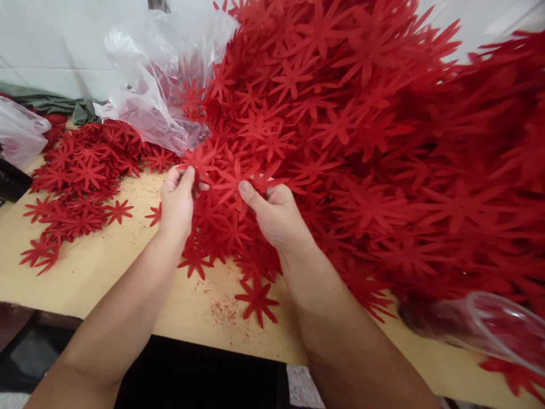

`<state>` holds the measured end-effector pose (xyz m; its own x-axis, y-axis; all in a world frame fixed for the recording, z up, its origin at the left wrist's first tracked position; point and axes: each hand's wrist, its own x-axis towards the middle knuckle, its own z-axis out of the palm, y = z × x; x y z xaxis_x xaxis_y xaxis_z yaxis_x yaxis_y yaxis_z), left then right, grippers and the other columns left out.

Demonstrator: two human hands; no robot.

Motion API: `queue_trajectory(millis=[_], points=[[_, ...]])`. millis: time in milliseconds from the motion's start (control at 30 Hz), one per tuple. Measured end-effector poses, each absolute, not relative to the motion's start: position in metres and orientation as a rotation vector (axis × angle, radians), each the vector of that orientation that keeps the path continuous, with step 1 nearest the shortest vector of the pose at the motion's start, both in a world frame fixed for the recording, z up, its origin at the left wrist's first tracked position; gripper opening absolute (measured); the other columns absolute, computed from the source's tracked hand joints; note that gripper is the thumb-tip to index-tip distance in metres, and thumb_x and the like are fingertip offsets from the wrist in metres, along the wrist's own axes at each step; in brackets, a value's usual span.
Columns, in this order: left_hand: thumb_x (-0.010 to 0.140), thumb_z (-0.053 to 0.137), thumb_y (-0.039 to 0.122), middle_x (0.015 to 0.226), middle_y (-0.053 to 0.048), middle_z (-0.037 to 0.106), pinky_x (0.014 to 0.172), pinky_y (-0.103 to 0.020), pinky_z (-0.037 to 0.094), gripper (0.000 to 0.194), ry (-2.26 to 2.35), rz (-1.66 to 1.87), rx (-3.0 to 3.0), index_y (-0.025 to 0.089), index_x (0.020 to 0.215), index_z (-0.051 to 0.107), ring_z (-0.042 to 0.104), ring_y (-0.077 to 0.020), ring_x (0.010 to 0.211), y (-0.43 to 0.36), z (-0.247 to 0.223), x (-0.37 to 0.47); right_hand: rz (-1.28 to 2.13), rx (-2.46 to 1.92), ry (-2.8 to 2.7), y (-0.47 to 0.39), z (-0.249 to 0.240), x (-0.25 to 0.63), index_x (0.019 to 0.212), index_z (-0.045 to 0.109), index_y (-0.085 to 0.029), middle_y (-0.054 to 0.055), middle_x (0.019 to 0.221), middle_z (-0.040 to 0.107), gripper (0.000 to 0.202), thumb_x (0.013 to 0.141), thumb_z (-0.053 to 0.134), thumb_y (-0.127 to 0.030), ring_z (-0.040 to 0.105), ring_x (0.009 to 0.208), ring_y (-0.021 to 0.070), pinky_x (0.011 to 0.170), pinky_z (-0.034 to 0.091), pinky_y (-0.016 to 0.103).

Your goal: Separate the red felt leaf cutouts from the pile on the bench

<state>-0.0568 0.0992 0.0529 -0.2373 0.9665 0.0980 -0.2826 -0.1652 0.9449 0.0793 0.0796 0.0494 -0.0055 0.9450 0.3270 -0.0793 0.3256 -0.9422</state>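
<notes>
My left hand (pixel 179 193) pinches a petal of a red flower-shaped cutout between thumb and fingers, at the near left edge of a big heap. Just to its right, my right hand (pixel 272 210) has its thumb pressed on another red flower cutout (pixel 232 183), fingers curled beneath. Behind and right of both hands rises the tall heap of red flower cutouts (pixel 366 136). A smaller pile (pixel 85 176) lies at the left of the table. One single cutout (pixel 258 301) rests near the front edge, below my right hand.
Clear plastic bags (pixel 166 74) stand behind the hands against a white tiled wall (pixel 51 45). Another bag (pixel 19 128) and green cloth (pixel 46 102) are at the left. A transparent plastic container (pixel 489 324) lies at the right front. Red crumbs dot the light table (pixel 106 272).
</notes>
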Motion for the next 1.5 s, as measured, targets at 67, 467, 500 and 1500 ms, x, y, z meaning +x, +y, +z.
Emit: queue_trajectory(millis=[67,467,500,1500], points=[[0.075,0.05,0.011,0.07,0.004,0.057,0.067,-0.022,0.046,0.009,1.14,1.634,1.0,0.019,0.076,0.052,0.055,-0.0076,0.063,0.106,0.052,-0.064,0.987,-0.891,-1.289,0.08,0.05,0.081,0.072,0.063,-0.02,-0.002,0.071,0.063,0.033,0.067,0.066,-0.052,0.058,0.069,0.0112,0.076,0.05,0.031],[0.075,0.06,0.023,0.093,-0.003,0.064,0.085,-0.029,0.047,0.013,1.046,1.416,1.543,0.018,0.087,0.061,0.058,-0.0124,0.087,0.083,0.054,-0.044,1.266,-0.946,-1.281,0.081,0.049,0.081,0.074,0.06,-0.02,-0.004,0.063,0.056,0.044,0.059,0.067,-0.061,0.048,0.055,0.0066,0.051,0.045,0.021],[0.075,0.06,0.022,0.089,-0.002,0.063,0.083,-0.028,0.047,0.009,1.066,1.418,1.521,0.018,0.083,0.06,0.058,-0.0114,0.084,0.084,0.053,-0.044,1.283,-0.95,-1.275,0.081,0.049,0.08,0.071,0.06,-0.02,-0.004,0.062,0.055,0.044,0.059,0.067,-0.062,0.048,0.055,0.0069,0.051,0.046,0.022],[0.076,0.063,0.032,0.099,-0.004,0.066,0.086,-0.026,0.046,0.02,0.908,1.382,1.465,0.019,0.092,0.065,0.06,-0.0111,0.09,0.079,0.054,-0.04,0.703,-1.144,-1.307,0.077,0.056,0.079,0.046,0.03,-0.019,-0.006,0.046,0.025,0.058,0.069,0.054,-0.066,0.024,0.046,0.0042,0.044,0.021,0.023]])
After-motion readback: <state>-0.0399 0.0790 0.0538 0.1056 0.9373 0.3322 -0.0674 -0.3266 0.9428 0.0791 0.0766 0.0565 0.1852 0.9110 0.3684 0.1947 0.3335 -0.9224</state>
